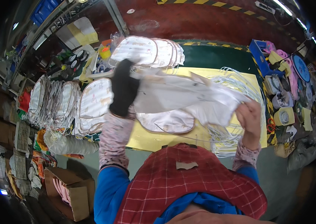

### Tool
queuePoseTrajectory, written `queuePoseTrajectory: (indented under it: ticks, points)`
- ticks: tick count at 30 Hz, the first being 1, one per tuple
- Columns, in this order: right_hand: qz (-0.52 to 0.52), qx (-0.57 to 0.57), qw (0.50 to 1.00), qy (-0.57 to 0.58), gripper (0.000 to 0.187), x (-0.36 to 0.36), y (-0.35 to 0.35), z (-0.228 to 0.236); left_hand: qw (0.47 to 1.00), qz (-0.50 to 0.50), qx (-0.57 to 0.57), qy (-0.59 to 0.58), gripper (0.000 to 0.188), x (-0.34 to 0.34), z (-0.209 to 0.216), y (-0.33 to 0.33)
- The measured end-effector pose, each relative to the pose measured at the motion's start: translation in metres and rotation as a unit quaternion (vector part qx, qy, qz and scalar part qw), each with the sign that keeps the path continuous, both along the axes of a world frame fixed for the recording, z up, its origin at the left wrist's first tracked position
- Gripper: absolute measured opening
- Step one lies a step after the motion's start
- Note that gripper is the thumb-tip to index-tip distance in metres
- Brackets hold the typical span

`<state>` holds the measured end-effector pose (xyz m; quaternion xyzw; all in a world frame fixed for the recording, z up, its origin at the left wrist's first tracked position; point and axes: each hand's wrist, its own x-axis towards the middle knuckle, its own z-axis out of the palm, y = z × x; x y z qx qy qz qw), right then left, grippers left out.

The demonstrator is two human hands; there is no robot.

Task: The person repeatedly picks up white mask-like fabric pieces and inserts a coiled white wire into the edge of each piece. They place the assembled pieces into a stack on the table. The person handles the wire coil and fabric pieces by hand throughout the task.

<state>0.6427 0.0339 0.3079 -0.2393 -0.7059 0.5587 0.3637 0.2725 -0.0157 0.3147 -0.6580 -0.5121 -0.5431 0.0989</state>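
A white fabric piece (169,93), blurred by motion, is stretched between my two hands above the table. My left hand (125,87), in a black glove, closes on its left end. At the other end, the bare fingers of my right hand (248,115) pinch the cloth. Beneath it lies a rounded white printed fabric panel (169,122), partly covered. Loops of thin white wire or cord (236,78) spread over the right of the yellow table sheet (146,140), and one strand curves out below the panel.
Stacks of printed panels stand at the back (139,50) and left (96,97), beside upright bundles of panels (45,100). On the right are a blue bin (260,56), small tubs and orange-handled scissors (271,125). An open cardboard box (68,194) sits lower left.
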Motion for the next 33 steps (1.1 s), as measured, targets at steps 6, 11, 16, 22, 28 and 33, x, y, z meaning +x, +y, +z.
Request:
queuePoseTrajectory:
  ticks: [6,11,16,22,28,33]
  points:
    - [0.055,0.034,0.991,-0.113,0.035,-0.060,-0.004,-0.004,0.991,0.071,-0.011,0.117,0.016,0.058,-0.017,0.009]
    - [0.038,0.044,0.988,-0.143,0.035,-0.060,-0.013,-0.009,0.992,0.052,-0.070,0.089,0.015,0.072,-0.020,0.004]
    - [0.025,0.055,0.995,-0.084,0.035,-0.047,-0.006,-0.013,0.968,-0.045,-0.112,0.218,0.030,0.055,0.008,0.008]
    - [-0.046,0.019,0.999,0.018,0.036,0.016,0.007,-0.014,0.937,-0.137,-0.293,-0.135,0.038,-0.077,-0.006,-0.016]
    - [-0.126,0.115,0.984,0.050,0.037,0.009,0.008,-0.020,0.857,-0.130,-0.392,-0.308,0.032,-0.096,-0.022,-0.035]
    - [-0.149,0.233,0.960,-0.054,0.037,0.014,0.010,-0.024,0.938,-0.088,-0.321,-0.099,0.035,-0.093,-0.028,-0.051]
